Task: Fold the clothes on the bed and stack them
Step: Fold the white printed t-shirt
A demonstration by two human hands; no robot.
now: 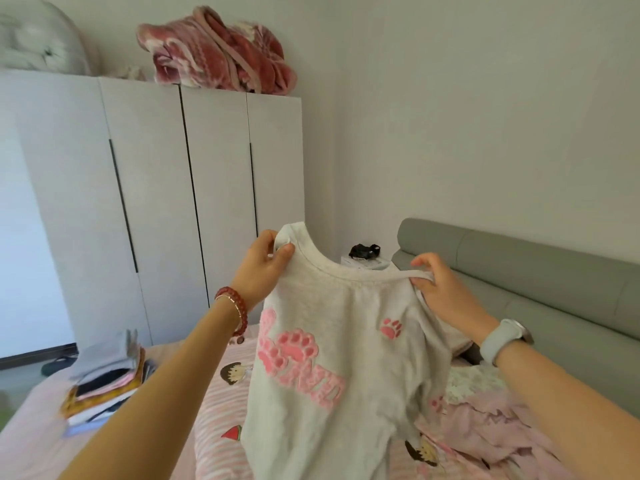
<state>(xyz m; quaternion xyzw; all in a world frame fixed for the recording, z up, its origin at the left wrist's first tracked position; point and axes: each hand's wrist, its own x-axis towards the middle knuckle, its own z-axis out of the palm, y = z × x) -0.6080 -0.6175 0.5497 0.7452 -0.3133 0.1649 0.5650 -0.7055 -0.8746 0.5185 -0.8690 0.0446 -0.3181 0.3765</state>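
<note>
A light grey sweatshirt (pixel 346 341) with pink paw prints and pink lettering hangs in the air above the bed (pixel 214 427). My left hand (pixel 263 265) pinches its left shoulder by the collar. My right hand (pixel 443 289) grips the right shoulder, pulling the neckline taut between the two. The hem droops onto the pink striped sheet. A stack of folded clothes (pixel 107 379) lies on the bed at the left. A loose pile of pink and floral clothes (pixel 485 420) sits at the right, under my right forearm.
White wardrobes (pixel 156 202) line the left wall, with a red blanket (pixel 218 50) on top. A grey padded headboard (pixel 536 282) runs along the right. A small bedside table (pixel 363 263) with a black item stands behind the sweatshirt.
</note>
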